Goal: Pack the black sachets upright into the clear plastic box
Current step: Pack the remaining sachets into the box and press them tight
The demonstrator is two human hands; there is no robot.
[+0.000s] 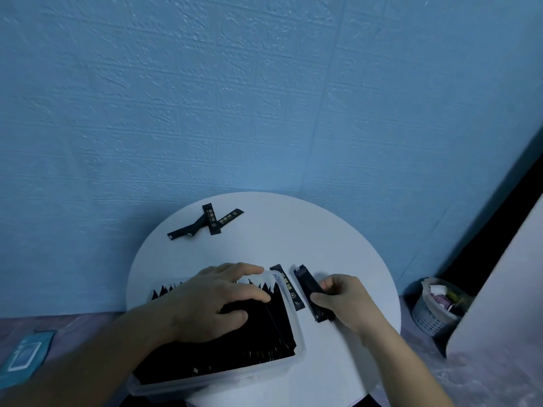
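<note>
A clear plastic box (296, 364) sits on the round white table (293, 239), packed with many black sachets (264, 333) standing on edge. My left hand (211, 301) lies over the sachets in the box, fingers spread and pressing on them, index finger along the box's far rim. To the right of the box, my right hand (340, 298) pinches a black sachet (305, 282) just above the table. Another black sachet (289, 287) lies flat between that one and the box. Three more black sachets (213, 220) lie crossed at the table's far left.
A blue textured wall rises right behind the table. A small grey basket (435, 306) with rubbish stands on the floor to the right, next to a pale panel (505, 289). A blue packet (23, 356) lies at the lower left.
</note>
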